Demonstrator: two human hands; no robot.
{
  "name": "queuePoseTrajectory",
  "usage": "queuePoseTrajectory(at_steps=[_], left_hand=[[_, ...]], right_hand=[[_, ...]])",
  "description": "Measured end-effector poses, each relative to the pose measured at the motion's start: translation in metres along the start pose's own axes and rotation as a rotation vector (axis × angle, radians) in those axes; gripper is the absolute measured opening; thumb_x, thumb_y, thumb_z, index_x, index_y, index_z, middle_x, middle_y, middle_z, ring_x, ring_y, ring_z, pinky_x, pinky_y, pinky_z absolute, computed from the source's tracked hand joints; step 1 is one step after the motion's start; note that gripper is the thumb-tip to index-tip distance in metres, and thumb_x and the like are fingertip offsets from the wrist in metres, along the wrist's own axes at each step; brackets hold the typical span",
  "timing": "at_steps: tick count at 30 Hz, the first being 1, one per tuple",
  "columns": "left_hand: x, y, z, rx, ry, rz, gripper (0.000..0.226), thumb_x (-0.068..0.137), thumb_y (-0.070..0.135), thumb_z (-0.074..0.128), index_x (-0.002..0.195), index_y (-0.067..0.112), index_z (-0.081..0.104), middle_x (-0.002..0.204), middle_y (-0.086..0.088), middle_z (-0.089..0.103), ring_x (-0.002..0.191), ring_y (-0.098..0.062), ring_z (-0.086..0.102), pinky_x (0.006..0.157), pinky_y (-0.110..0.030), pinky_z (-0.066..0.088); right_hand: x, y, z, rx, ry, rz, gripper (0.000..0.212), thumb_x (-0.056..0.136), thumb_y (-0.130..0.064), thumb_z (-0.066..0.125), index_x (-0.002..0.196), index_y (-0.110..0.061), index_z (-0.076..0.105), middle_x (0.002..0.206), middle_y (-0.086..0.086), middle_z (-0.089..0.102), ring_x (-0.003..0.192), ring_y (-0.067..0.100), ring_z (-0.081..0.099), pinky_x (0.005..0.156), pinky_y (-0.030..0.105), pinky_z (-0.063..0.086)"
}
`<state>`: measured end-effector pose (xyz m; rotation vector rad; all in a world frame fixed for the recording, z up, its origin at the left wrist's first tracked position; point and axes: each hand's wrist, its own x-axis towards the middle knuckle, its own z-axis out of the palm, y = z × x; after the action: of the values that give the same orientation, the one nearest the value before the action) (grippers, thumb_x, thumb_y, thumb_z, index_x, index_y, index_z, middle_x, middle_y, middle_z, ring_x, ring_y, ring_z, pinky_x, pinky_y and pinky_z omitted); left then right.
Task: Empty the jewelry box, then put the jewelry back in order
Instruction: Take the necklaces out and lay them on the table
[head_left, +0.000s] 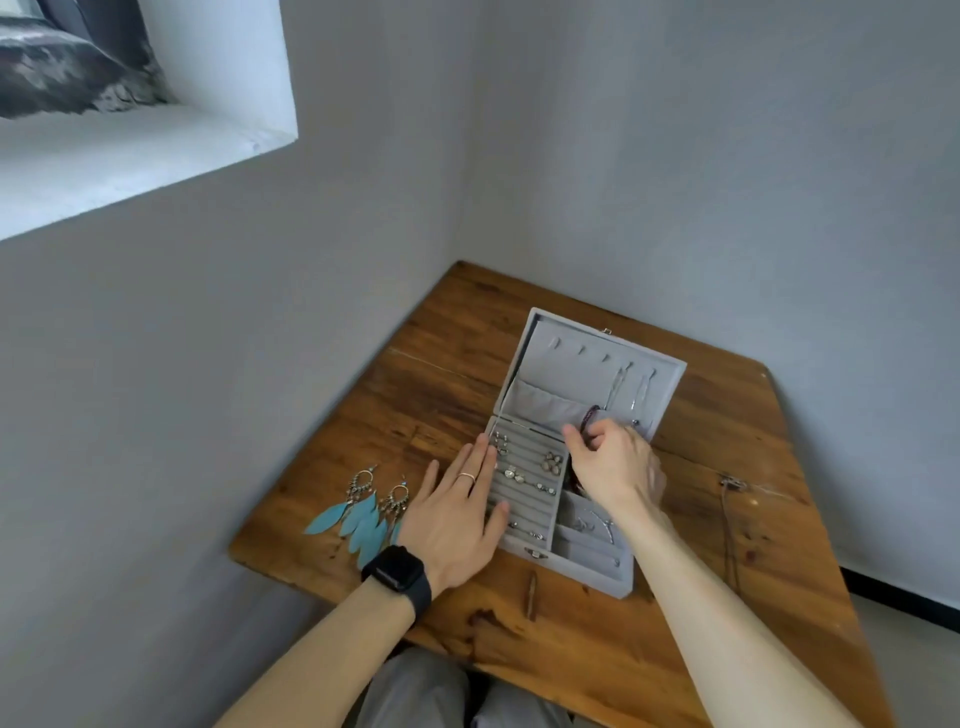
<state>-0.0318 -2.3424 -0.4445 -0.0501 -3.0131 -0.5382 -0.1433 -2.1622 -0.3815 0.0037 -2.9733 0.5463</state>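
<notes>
A grey velvet jewelry box (592, 569) lies open on the wooden table (597, 649), its lid (561, 364) tilted back. Small earrings (552, 462) sit in the ring rolls, and chains (631, 392) hang from hooks in the lid. My left hand (457, 519) rests flat with straight fingers on the box's left edge. My right hand (613, 467) hovers over the back right compartment, fingers curled, pinching a dark beaded bracelet (589, 415). A pair of blue feather earrings (363, 514) lies on the table left of the box.
A dark thin necklace (730, 514) lies on the table to the right of the box. The table stands in a corner between two grey walls. A window ledge (130, 171) is up on the left. My knees show below the table's near edge.
</notes>
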Motion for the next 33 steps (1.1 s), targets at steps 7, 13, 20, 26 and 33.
queuePoseTrajectory(at_steps=[7, 13, 20, 26, 33], left_hand=[[-0.001, -0.001, -0.001, 0.014, -0.012, -0.006, 0.068, 0.103, 0.052, 0.015, 0.160, 0.019, -0.003, 0.167, 0.005, -0.011, 0.153, -0.010, -0.007, 0.125, -0.042, -0.001], [0.001, -0.003, -0.001, 0.041, -0.052, -0.002, 0.069, 0.103, 0.055, 0.013, 0.159, 0.020, -0.006, 0.166, 0.005, -0.014, 0.153, -0.011, -0.010, 0.123, -0.043, -0.005], [0.004, 0.002, -0.026, 0.071, -0.148, -0.009, 0.073, 0.102, 0.060, 0.017, 0.157, 0.026, -0.016, 0.164, -0.002, -0.023, 0.153, -0.020, -0.012, 0.122, -0.047, -0.005], [0.001, 0.069, -0.102, -0.503, -0.004, 0.070, 0.097, 0.081, 0.062, 0.062, 0.158, 0.038, 0.008, 0.164, 0.002, 0.019, 0.149, -0.016, 0.018, 0.120, -0.038, 0.021], [-0.023, 0.109, -0.127, -0.776, -0.165, 0.181, 0.018, 0.094, 0.040, 0.067, 0.093, 0.023, 0.074, 0.086, 0.010, 0.075, 0.081, -0.005, 0.068, 0.080, -0.024, 0.051]], right_hand=[[0.016, -0.011, -0.015, 0.068, 0.057, 0.037, 0.024, 0.097, -0.040, 0.051, 0.086, -0.023, 0.061, 0.085, 0.000, 0.063, 0.083, 0.028, 0.060, 0.062, 0.027, 0.039], [0.026, -0.016, -0.079, 0.442, 0.181, -0.046, 0.019, 0.097, -0.041, 0.053, 0.082, -0.029, 0.057, 0.081, -0.016, 0.062, 0.076, 0.005, 0.058, 0.060, 0.023, 0.036], [0.001, -0.020, -0.134, 0.682, 0.125, -0.145, 0.018, 0.095, -0.040, 0.056, 0.087, -0.026, 0.065, 0.086, -0.011, 0.072, 0.088, 0.012, 0.065, 0.081, 0.031, 0.048], [-0.062, -0.007, -0.160, 0.736, -0.083, -0.267, 0.015, 0.098, -0.031, 0.059, 0.090, -0.025, 0.070, 0.080, -0.009, 0.073, 0.075, 0.001, 0.063, 0.070, 0.019, 0.048], [-0.130, 0.035, -0.163, 0.769, -0.277, -0.237, 0.020, 0.100, -0.031, 0.057, 0.091, -0.032, 0.075, 0.076, -0.003, 0.070, 0.079, 0.016, 0.069, 0.076, 0.032, 0.056]])
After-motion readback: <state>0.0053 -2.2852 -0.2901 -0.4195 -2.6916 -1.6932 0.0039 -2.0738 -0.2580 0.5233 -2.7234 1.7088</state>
